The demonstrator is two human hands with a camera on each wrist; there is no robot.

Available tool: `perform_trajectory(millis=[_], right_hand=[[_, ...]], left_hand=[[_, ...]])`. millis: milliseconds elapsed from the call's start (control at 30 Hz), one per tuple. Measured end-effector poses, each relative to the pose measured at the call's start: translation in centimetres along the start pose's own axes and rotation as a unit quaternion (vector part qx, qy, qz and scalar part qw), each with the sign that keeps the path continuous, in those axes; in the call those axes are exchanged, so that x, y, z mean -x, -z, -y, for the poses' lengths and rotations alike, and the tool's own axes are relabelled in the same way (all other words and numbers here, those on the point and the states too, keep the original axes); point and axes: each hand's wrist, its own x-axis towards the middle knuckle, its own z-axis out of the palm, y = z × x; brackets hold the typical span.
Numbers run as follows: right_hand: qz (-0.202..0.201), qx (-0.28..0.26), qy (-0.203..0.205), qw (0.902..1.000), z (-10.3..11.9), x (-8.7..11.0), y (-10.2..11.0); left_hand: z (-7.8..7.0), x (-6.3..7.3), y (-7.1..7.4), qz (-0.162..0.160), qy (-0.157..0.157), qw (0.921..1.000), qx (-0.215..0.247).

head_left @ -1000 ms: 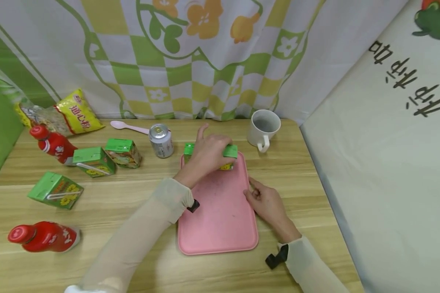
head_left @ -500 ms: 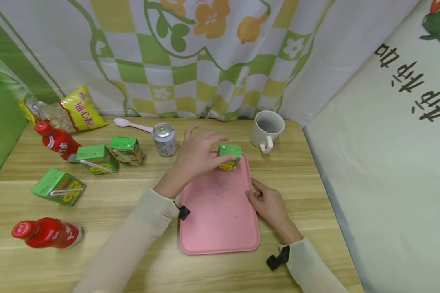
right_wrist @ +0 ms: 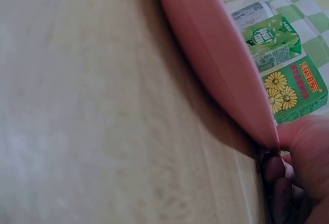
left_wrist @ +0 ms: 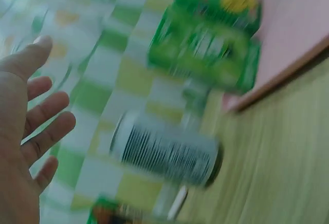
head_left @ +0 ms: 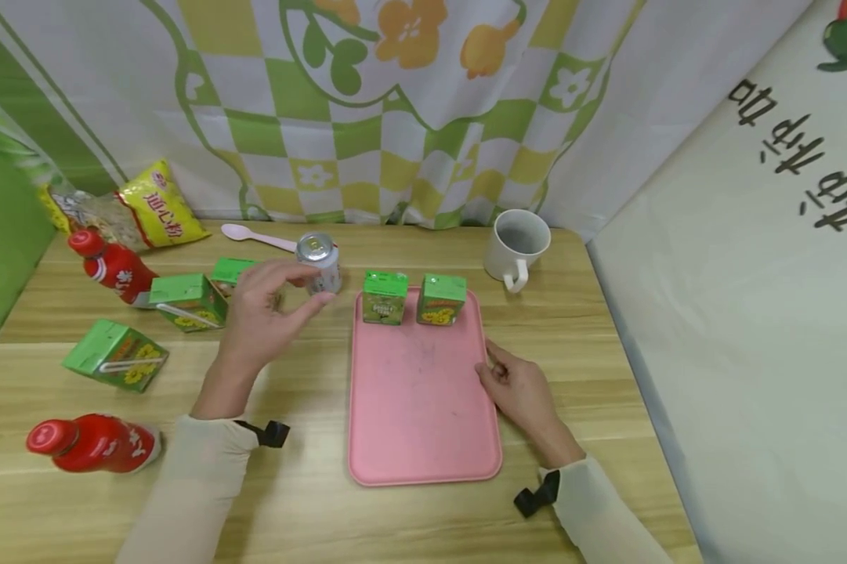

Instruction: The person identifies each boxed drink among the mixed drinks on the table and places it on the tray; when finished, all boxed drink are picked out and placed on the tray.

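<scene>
My left hand (head_left: 257, 317) is empty, thumb and fingers spread apart, over the wood table just short of the silver can (head_left: 316, 246). It partly hides a green drink carton (head_left: 231, 269) behind it. In the blurred left wrist view the fingers stand apart from the can (left_wrist: 164, 149). My right hand (head_left: 525, 395) pinches the right rim of the pink tray (head_left: 423, 423), thumb on top and fingers below, as the right wrist view shows. Two green drink cartons stand upright at the tray's far end: a light green one (head_left: 384, 301) and one with yellow flowers (head_left: 441, 301).
To the left are two more flowered cartons, one nearer (head_left: 116, 356) and one farther (head_left: 186, 301), and two red bottles, a back one (head_left: 123, 270) and a front one (head_left: 102, 445). At the back lie a yellow pasta bag (head_left: 158, 207), a pink spoon (head_left: 254, 236) and a white mug (head_left: 515, 247).
My left hand has let go of the light green carton on the tray and moved left, off the tray toward the can. My right hand stays on the rim.
</scene>
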Motion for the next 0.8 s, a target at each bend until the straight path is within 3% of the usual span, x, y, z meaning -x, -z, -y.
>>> perform_trajectory(millis=[233, 433, 800], right_hand=[[0.001, 0.006, -0.007, 1.0000, 0.2, 0.1, 0.2], [-0.007, 0.012, 0.002, 0.9999, -0.1, 0.1, 0.0], [0.002, 0.016, -0.002, 0.9999, 0.0, 0.0, 0.0]], left_hand=[[2.5, 0.5, 3.0, -0.063, 0.110, 0.9899, -0.065], [4.3, 0.9, 4.6, -0.043, 0.183, 0.9760, -0.109], [5.9, 1.0, 5.4, 0.013, 0.248, 0.9425, -0.224]])
